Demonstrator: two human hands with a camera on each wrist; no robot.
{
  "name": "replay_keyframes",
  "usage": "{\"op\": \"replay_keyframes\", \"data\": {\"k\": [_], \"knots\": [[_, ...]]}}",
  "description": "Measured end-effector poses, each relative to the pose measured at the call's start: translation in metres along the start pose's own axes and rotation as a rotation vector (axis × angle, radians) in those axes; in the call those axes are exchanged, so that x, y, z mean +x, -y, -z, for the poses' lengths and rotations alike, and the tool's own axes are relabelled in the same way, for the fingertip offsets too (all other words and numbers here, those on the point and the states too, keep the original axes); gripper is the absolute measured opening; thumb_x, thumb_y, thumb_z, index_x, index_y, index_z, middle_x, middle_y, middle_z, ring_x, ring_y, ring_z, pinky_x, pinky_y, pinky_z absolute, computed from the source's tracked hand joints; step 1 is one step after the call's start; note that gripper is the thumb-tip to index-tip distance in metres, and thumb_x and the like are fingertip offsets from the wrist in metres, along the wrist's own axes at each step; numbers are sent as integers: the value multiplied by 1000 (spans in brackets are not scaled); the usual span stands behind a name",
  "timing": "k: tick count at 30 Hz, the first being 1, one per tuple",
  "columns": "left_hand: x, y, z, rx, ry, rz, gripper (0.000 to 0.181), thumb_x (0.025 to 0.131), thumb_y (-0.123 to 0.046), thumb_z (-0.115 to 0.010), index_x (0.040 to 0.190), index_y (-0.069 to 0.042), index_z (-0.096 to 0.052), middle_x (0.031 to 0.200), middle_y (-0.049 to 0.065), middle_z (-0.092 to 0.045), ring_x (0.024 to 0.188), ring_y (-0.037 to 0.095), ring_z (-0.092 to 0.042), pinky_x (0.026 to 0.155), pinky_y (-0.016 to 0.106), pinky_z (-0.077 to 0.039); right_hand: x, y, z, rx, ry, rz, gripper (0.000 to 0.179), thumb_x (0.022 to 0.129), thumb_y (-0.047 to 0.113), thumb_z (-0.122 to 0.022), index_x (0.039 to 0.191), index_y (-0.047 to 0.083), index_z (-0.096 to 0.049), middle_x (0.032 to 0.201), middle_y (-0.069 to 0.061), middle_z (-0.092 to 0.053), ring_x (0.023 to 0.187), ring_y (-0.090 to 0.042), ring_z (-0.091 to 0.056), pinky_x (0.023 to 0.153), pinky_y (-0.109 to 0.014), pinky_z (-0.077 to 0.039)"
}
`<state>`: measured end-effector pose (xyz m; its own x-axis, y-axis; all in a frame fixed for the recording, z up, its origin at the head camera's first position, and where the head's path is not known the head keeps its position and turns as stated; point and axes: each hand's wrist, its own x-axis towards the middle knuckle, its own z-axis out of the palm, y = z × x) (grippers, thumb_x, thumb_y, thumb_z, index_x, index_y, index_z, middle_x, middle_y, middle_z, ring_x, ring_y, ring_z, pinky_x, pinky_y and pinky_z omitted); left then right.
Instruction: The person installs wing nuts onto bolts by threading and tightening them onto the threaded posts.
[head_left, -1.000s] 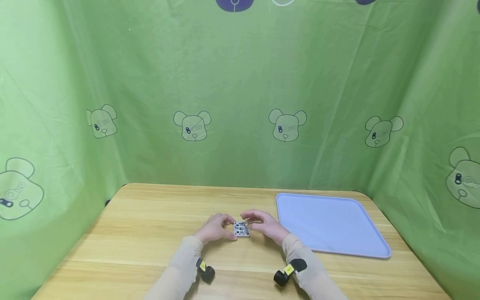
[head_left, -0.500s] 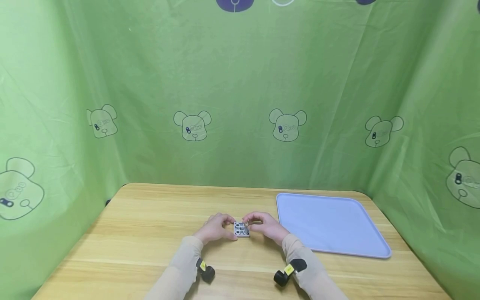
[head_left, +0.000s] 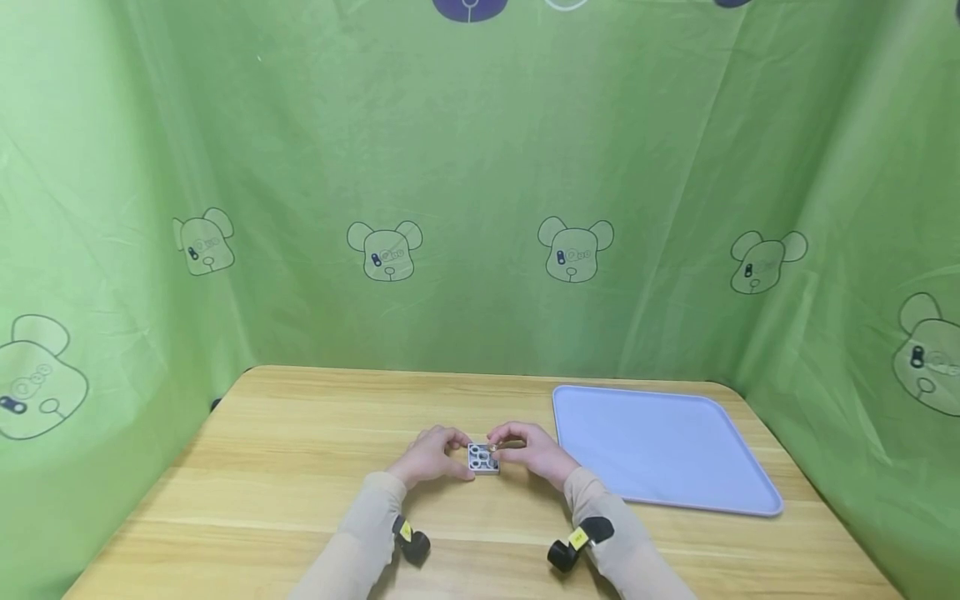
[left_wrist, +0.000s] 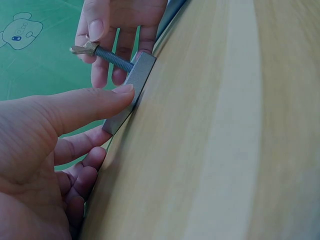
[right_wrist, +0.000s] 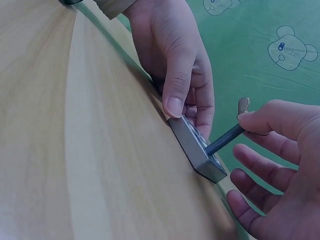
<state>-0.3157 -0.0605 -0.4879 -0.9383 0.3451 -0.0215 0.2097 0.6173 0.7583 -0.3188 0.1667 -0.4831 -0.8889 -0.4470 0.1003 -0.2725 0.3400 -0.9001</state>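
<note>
A small square grey metal block [head_left: 481,461] with several round holes in its top lies flat on the wooden table. My left hand [head_left: 429,460] grips its left side, thumb [left_wrist: 112,102] on the near edge and fingers on the far edge. Out of a hole near the block's right end stands a threaded bolt [right_wrist: 226,139] with a brass-coloured winged head [left_wrist: 85,48], tilted in both wrist views. My right hand [head_left: 534,450] pinches that head between thumb and index finger, its other fingers spread loosely beside the block.
A pale blue-violet tray [head_left: 660,450] lies on the right of the table [head_left: 300,467], behind my right forearm. Green curtains [head_left: 480,317] with bear outlines surround the table's back and sides. Each forearm wears a black wrist camera [head_left: 564,556].
My right thumb and index finger have come together on the bolt's winged head, after standing farther apart a second ago. My left hand and the block have stayed in place.
</note>
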Motion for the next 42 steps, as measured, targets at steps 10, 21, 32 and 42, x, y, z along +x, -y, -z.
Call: {"op": "replay_keyframes", "data": {"k": [10,21,32,42], "knots": [[0,1,0,-6,4,4,52,64,-28,-86,111,-18,-67,108,3,-60,101,21,-48,91,48,-40,2,-1,-1,-1,-39,-36,22,81,14,-74,96,2,-64,118,-15,-65,109,-23,-59,103,-53,-39],[0,0,0,4,-3,-1,53,63,-28,-87,111,-18,-67,108,3,-60,101,21,-48,91,49,-40,2,-2,0,21,-22,-59,32,90,25,-66,115,6,-62,120,-13,-64,111,-21,-57,97,-42,-45],[1,1,-1,-2,-2,-6,52,63,-28,-87,110,-18,-68,107,3,-60,100,21,-48,91,48,-40,2,-4,3,51,16,-6,38,88,8,-58,125,1,-58,129,-20,-60,118,-29,-55,101,-39,-43],[0,-1,1,-3,2,-5,53,64,-27,-86,112,-17,-67,108,3,-60,101,21,-49,91,49,-41,0,-1,0,56,43,-10,43,86,12,-66,128,3,-58,131,-19,-59,120,-35,-54,104,-52,-39]]}}
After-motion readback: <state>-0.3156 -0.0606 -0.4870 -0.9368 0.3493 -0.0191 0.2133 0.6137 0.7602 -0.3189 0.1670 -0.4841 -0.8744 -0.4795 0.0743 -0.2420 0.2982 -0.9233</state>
